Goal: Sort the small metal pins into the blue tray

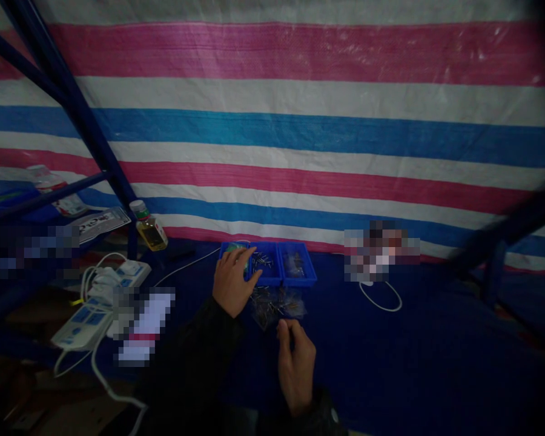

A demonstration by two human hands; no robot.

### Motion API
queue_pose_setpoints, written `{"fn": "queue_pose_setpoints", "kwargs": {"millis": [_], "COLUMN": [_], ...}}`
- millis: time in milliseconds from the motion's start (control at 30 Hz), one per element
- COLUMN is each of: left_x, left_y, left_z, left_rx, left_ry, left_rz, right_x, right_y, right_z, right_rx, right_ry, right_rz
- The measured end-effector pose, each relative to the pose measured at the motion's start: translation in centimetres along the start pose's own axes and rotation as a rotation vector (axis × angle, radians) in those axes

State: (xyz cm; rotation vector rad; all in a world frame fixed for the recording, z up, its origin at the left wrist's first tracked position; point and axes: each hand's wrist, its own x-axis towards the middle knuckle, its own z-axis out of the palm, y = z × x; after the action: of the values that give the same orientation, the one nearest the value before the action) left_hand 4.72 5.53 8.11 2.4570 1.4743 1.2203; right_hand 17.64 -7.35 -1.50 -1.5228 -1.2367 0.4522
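Note:
My left hand [233,283] reaches over the left side of a blue tray [270,281], thumb apart from the fingers, with nothing visible in its grasp. Small, dark, screw-like pieces [262,261] lie loose in that tray, and something greenish is partly hidden behind my fingers. A second blue tray [302,282] adjoins it on the right and holds a clear plastic bag [293,263] of small parts. In front of the trays lie clear bags [264,313] with small dark and brownish pieces. Nearer to me, my right hand [297,366] is closed in a pinch; what it grips, if anything, is too small to name.
A blue tabletop [390,363] extends rightward. Left are a power strip [79,324] with plugs and white cables, a blurred-out phone-like screen [149,327], and a bottle [151,230]. Blue metal bars [82,121] frame the left; a striped sheet [300,133] hangs behind.

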Motion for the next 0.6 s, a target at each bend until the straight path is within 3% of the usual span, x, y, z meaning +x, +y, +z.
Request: {"fn": "queue_pose_setpoints", "kwargs": {"millis": [67,167,300,433,600], "left_x": [-0.3,-2.7,-6.8,-8.9,-9.2], "left_y": [-0.3,-1.3,-2.4,-2.6,-2.2], "left_z": [0.1,0.4,1.2,2.0,2.2], "left_rx": [0.009,-0.095,-0.242,-0.316,-0.366], "left_ry": [-0.01,-0.043,-0.039,-0.031,-0.074], "left_rz": [0.007,0.032,0.007,-0.02,-0.004], "right_x": [0.5,2.0,4.3,5.7,5.9], "right_y": [0.5,1.8,3.5,4.8,5.2], "right_z": [-1.0,-3.0,-4.9,-5.5,-5.3], "right_rx": [-0.047,-0.194,-0.359,-0.455,-0.544], "right_ry": [0.016,0.03,-0.09,-0.149,-0.162], "right_rz": [-0.01,-0.065,-0.248,-0.368,-0.437]}}
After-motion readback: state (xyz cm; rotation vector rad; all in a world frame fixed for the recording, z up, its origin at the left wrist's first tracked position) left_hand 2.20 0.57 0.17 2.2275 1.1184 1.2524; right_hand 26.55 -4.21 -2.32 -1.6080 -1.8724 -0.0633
